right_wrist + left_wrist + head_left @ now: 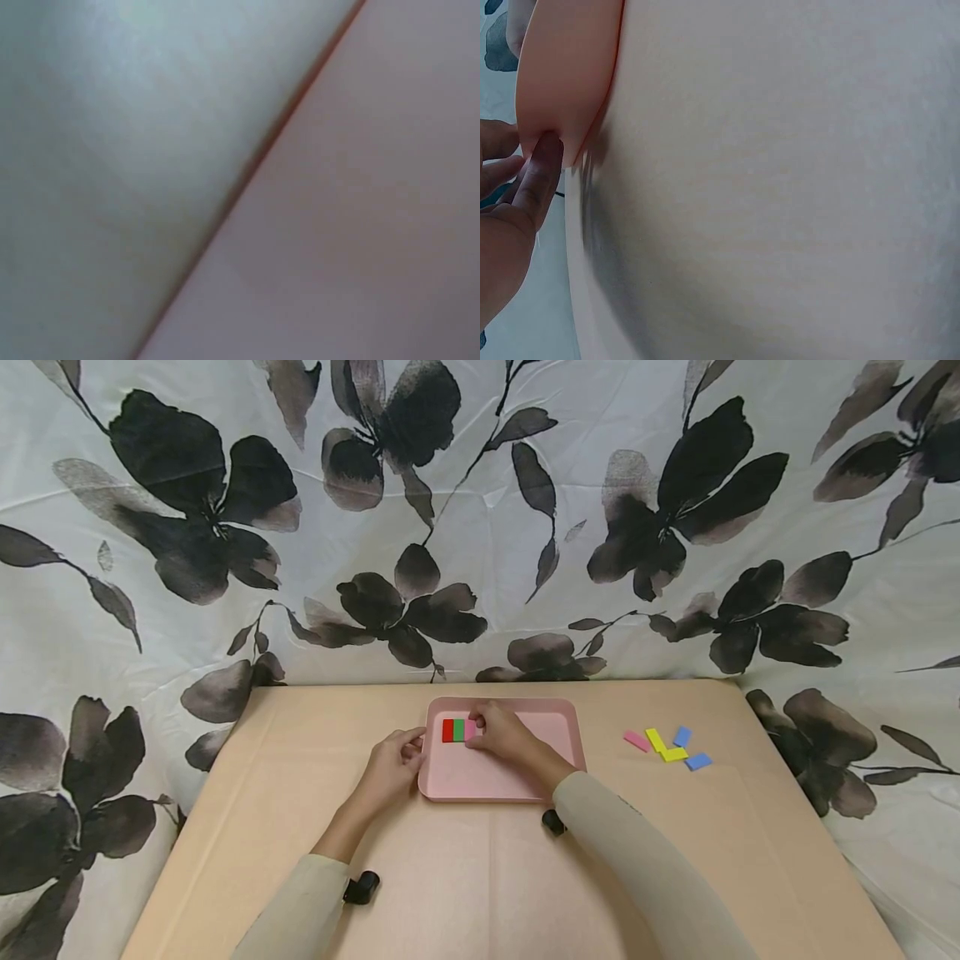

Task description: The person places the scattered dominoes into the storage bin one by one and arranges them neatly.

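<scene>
Lying inside the pink tray (525,777), at its far left corner, 3 blocks are being kept in a row: red block (447,731), green block (458,730), pink block (469,729), long axes pointing away. The pink block is being pinched by the right hand (504,734); the tray's left rim is being touched by the left hand (392,770), fingers curled.

A pink tile (470,729) lies flat in the pink tray (555,727), touching a green-and-red row (452,730).
</scene>
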The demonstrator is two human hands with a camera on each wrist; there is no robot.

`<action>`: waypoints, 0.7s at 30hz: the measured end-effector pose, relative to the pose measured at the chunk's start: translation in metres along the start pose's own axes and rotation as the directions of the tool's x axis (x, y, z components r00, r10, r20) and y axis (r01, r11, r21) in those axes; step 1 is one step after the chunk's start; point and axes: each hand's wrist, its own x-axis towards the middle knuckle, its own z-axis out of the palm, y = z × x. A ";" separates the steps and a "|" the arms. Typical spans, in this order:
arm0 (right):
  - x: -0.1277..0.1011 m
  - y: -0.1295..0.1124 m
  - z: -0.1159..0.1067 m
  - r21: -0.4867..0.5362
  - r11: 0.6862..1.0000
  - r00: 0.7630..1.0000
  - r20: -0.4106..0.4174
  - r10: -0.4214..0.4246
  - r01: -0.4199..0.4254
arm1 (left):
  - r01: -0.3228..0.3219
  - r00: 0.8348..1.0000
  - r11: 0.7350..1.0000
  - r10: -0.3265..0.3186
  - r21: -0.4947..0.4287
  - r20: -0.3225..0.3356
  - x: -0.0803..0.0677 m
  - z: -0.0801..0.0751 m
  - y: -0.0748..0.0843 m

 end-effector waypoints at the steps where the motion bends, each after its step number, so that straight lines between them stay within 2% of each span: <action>1: 0.000 0.000 0.000 -0.001 1.000 1.000 -0.003 -0.005 0.005 | -0.002 1.000 1.000 0.002 0.001 -0.001 0.000 0.000 0.000; 8: 0.002 0.004 0.002 -0.018 0.999 1.000 -0.011 -0.029 0.029 | 0.007 1.000 1.000 -0.007 -0.003 0.004 0.001 0.001 0.001; 21: 0.001 0.004 0.001 0.000 1.000 1.000 0.006 0.014 -0.014 | 0.002 1.000 1.000 -0.002 0.002 -0.001 0.000 0.002 0.001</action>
